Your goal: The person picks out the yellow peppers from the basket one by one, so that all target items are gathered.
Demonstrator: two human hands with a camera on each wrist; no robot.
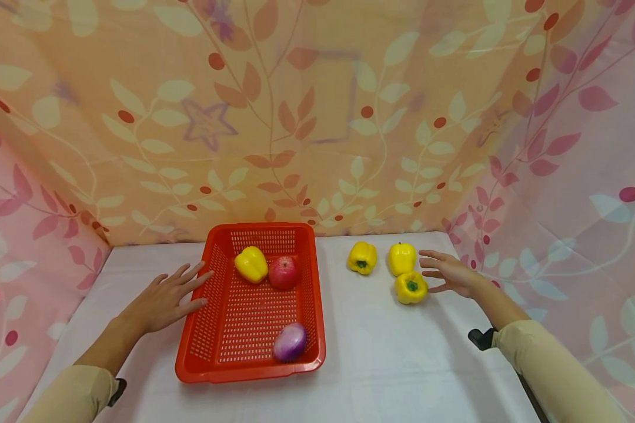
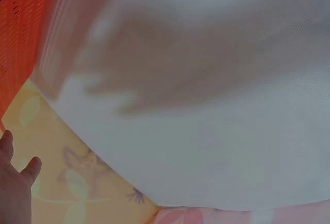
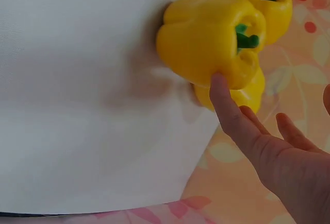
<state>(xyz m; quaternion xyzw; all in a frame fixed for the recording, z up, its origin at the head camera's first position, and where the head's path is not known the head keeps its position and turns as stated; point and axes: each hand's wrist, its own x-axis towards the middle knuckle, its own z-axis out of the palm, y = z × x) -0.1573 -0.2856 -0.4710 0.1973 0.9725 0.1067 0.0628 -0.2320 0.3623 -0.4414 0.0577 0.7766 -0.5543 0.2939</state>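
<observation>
My left hand (image 1: 164,301) hovers with spread fingers at the left rim of a red plastic basket (image 1: 254,376); it holds nothing. Inside the basket lie a yellow bell pepper (image 1: 251,265) and a red round fruit, like a pomegranate (image 1: 283,272), toward the back, with a purple eggplant (image 1: 290,342) in the front right corner. On the right, my right hand (image 1: 447,274) has its fingers extended beside the nearest yellow bell pepper (image 1: 410,288). In the right wrist view a fingertip overlaps that pepper (image 3: 206,38). Behind it sit two more, one upright (image 1: 401,259) and one on its side (image 1: 362,258).
A white cloth (image 1: 370,364) covers the table. Floral fabric (image 1: 317,117) hangs along the back, with pink fabric (image 1: 571,194) on the right and on the left. In the left wrist view, the hand's shadow falls on the white cloth (image 2: 206,147).
</observation>
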